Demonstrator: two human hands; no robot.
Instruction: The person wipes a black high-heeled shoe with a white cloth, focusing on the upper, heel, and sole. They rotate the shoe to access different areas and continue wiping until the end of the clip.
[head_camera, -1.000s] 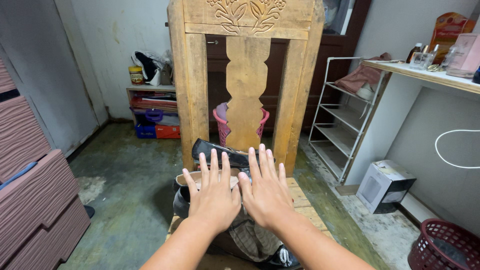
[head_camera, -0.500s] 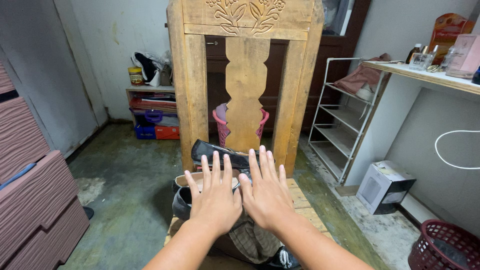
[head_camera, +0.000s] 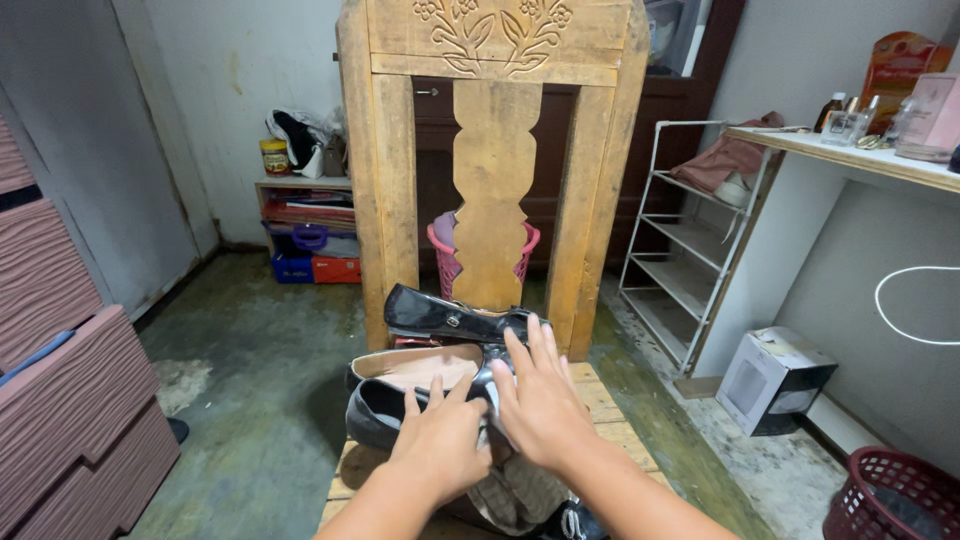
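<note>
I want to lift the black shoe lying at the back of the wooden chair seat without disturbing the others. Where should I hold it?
Grip the glossy black shoe around its narrow middle, coming from above. It lies on top of the pile, its upper side clear; the right hand is nearest its heel end.

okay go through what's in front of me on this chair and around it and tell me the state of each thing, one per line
Left hand: fingers spread, resting on the black shoe, not gripping.
Right hand: open, palm down over the shoes.
Black shoe: lying on the wooden chair seat.
Glossy black shoe: leaning against the chair back.
White rack: lower shelves bare, cloth on top.
Pink basket: upright behind the chair.
</note>
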